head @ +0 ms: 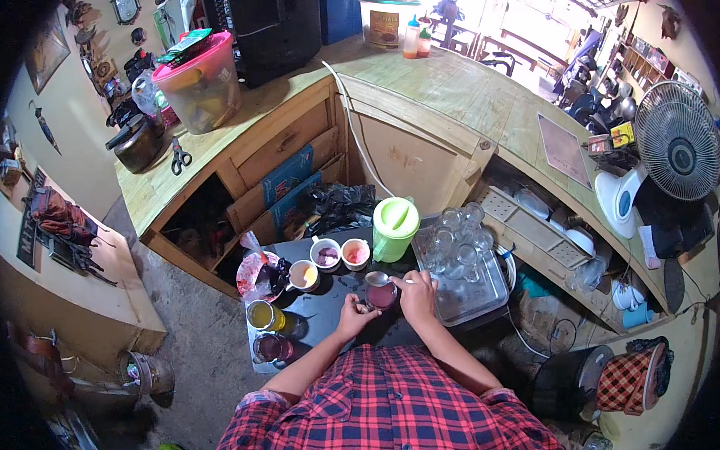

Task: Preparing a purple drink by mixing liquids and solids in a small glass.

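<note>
My left hand [357, 318] steadies a glass of pinkish-purple drink [381, 296] low on its left side. Held by its handle in my right hand [418, 293], a metal spoon [377, 278] lies with its bowl over the glass's mouth. Just beyond stands a lidded light-green plastic pitcher [395, 229]. Left of the glass are a cup with red residue [355, 254], a cup with purple residue [325, 253] and a cup with yellowish contents [303, 275]. A glass mug of yellow-green drink [265, 317] and one of dark red drink [272, 347] stand at the table's left edge.
A metal tray [470, 300] holding several empty glass mugs [459, 240] is at the right. A patterned bowl [250, 273] with plastic bags sits at the left. Beyond, a wooden counter [436, 91] bears a fan [678, 141], a pink-rimmed bucket [195, 88] and scissors [180, 157].
</note>
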Demonstrator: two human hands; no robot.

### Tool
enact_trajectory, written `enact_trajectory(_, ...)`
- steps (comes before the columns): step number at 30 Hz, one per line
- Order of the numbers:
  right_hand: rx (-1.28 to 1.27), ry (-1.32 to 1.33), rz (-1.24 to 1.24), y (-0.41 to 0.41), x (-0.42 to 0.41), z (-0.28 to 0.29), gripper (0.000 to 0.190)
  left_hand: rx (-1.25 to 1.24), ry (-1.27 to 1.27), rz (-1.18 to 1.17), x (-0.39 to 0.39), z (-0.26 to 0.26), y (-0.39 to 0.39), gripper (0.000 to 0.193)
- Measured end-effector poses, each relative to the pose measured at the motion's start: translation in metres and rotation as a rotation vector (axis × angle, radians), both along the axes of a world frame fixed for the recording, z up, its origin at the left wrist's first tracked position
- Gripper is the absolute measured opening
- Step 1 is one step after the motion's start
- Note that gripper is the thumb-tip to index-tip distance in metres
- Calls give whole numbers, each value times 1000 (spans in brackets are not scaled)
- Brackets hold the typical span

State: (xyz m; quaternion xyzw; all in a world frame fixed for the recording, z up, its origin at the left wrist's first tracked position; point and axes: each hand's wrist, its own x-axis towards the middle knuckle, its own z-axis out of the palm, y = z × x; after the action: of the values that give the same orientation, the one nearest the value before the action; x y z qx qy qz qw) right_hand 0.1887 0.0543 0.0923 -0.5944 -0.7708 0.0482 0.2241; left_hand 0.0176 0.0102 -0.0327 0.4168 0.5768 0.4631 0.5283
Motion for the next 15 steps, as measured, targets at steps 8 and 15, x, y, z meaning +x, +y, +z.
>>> enact_trajectory(8, -19, 62, 65, -1, -4, 6, 25, 4, 47, -16, -1, -5, 2, 60)
enact_trajectory(15, -82, 15, 227, -10, 24, 18, 26, 104, 14, 5, -2, -20, 3, 59)
